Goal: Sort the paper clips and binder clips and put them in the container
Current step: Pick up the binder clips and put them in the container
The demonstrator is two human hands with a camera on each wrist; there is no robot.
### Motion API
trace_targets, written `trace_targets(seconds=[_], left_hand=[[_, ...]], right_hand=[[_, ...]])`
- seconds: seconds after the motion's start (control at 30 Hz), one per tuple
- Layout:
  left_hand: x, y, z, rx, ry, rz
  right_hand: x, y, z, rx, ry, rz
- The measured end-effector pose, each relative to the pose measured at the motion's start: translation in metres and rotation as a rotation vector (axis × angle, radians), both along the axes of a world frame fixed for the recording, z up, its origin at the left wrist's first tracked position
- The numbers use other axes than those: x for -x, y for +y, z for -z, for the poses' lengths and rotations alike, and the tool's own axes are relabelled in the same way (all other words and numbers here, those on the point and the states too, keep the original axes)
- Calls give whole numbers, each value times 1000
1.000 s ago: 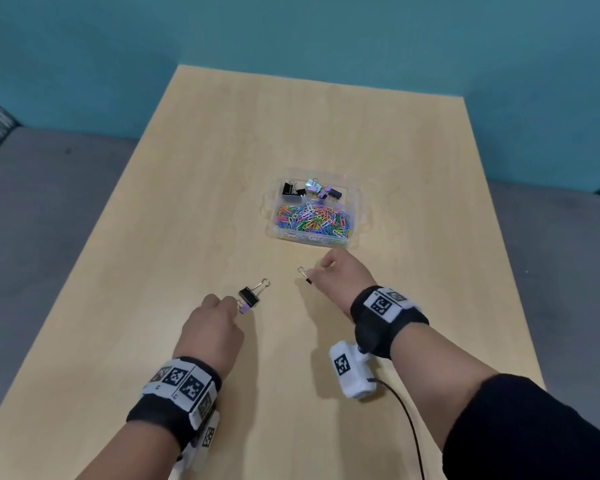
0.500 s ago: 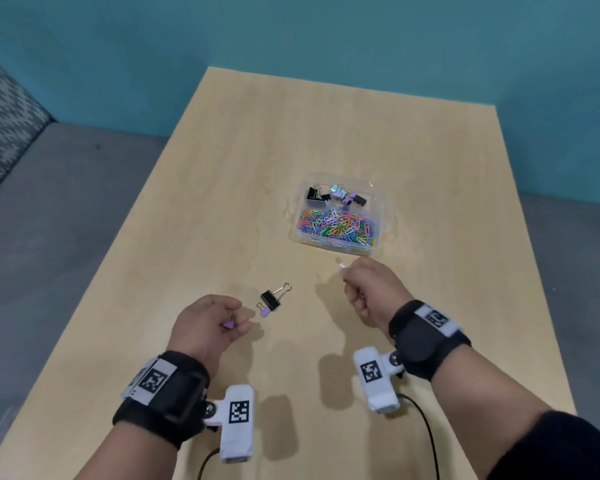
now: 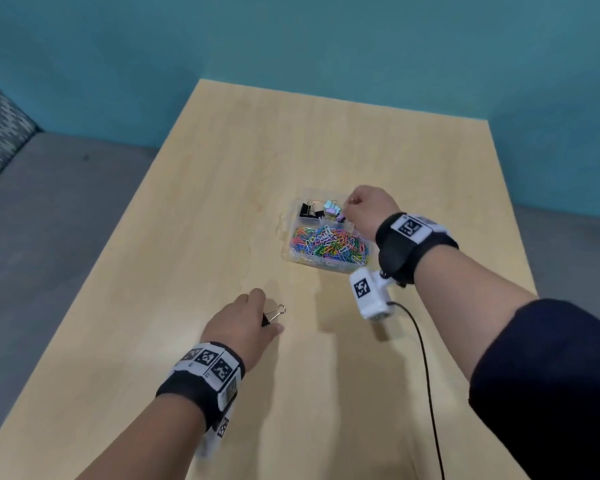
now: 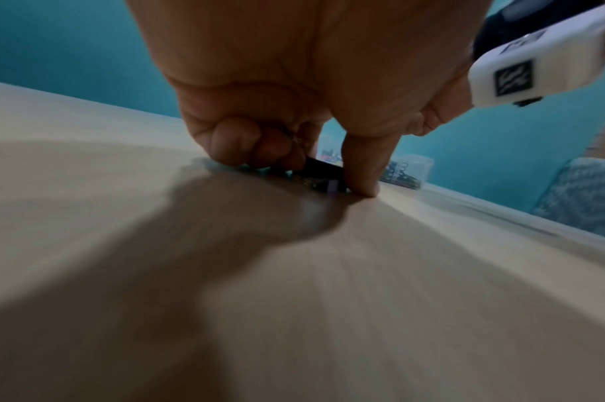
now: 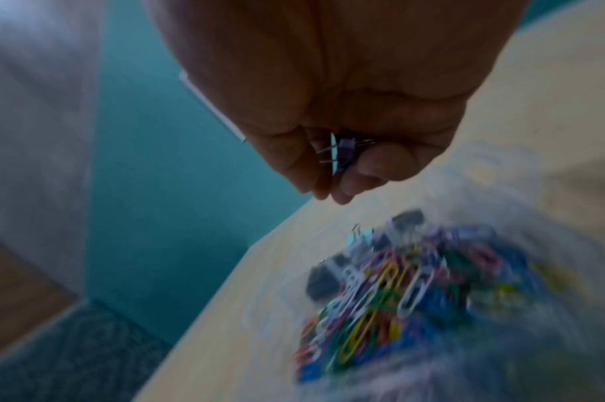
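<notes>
On the light wooden counter (image 3: 222, 209), toward its near left, the left hand (image 3: 243, 327) comes down with thumb and fingers pinching a black binder clip with silver wire handles (image 3: 272, 315); the left wrist view shows the clip's dark body (image 4: 320, 170) pressed low against the counter surface between the curled fingers and the thumb tip. Further right and farther from the person sits the clear plastic divided container (image 3: 288, 233), whose far compartment holds a few black and pastel binder clips (image 3: 317, 211) and whose near, larger compartment is filled with a heap of multicoloured paper clips (image 3: 328, 245). The right hand (image 3: 369, 209) hangs over the far right corner of that container, its fingers curled around a small purple binder clip (image 5: 346, 152) with thin metal wires, seen clearly only in the right wrist view, above the blurred clips below.
</notes>
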State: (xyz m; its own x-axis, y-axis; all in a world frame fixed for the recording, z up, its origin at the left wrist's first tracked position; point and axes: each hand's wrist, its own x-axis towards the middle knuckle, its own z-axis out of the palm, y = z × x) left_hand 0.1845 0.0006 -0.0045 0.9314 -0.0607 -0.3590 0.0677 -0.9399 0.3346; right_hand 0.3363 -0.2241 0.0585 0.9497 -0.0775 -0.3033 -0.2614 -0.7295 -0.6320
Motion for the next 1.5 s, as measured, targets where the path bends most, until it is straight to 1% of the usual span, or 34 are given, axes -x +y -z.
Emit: trace_targets(seconds=[0.03,0.13,0.2,0.23,0.3,0.33,0.37,0.43,0.47,0.53,0.6,0.63,0.7,0.77,0.83,0.9,0.93,1.0,1.07,1.17,1.23,1.3,1.37,1.43,1.5], left_hand=[[-1,1,0,8,4,3],[-4,4,-3,40,4,-15],[-5,7,-6,109,1,-100],[-6,9,-6,182,-5,-175],[-10,13,-8,402,-7,-373],[-13,15,-9,566,25,-495],[-16,18,-8,770,70,-619],[-23,23,-7,1143,162,-823],[-27,27,-9,1281,211,-881],[-36,32,-14,1467,308,-912],[-45,30,-23,1517,340,-887],[-51,27,-28,1485,324,-869],[-67,17,-39,1313,242,-794],[-90,3,-49,1064,150,-630],[-117,-15,-59,806,72,-400],[-145,-36,-68,583,13,-171],[-158,-49,-71,485,-10,-78],[-179,-72,-74,313,-58,61],[-194,-92,-70,199,-91,148],[-203,-109,-58,146,-83,176],[-201,-109,-54,140,-73,157],[-191,-99,-53,148,-105,127],[-167,-79,-53,235,-149,76],[-128,-53,-51,335,-154,-9],[-76,-22,-43,305,-88,-36]], right_hand=[[-11,-2,-2,82,-9,-50],[-29,-5,-4,149,44,-165],[-29,-8,-7,228,42,-191],[-25,-9,-9,258,-5,-171],[-6,-8,-9,255,-144,-133],[8,-4,-7,225,-198,-150],[26,3,-3,193,-213,-201],[70,22,9,143,-131,-381],[91,34,14,135,-63,-484],[124,61,22,150,29,-676],[142,85,29,193,59,-804],[146,95,30,223,61,-850],[146,109,30,272,104,-902],[140,117,27,297,241,-822],[136,120,31,368,357,-809],[138,116,36,433,332,-893],[143,111,40,443,272,-921],[154,96,44,417,199,-904],[165,75,46,390,168,-867],[167,38,36,254,95,-741],[157,14,28,148,77,-579],[140,-9,21,73,43,-393],[119,-26,15,39,-21,-251],[92,-37,9,24,-70,-161],[61,-42,2,27,-90,-88]])
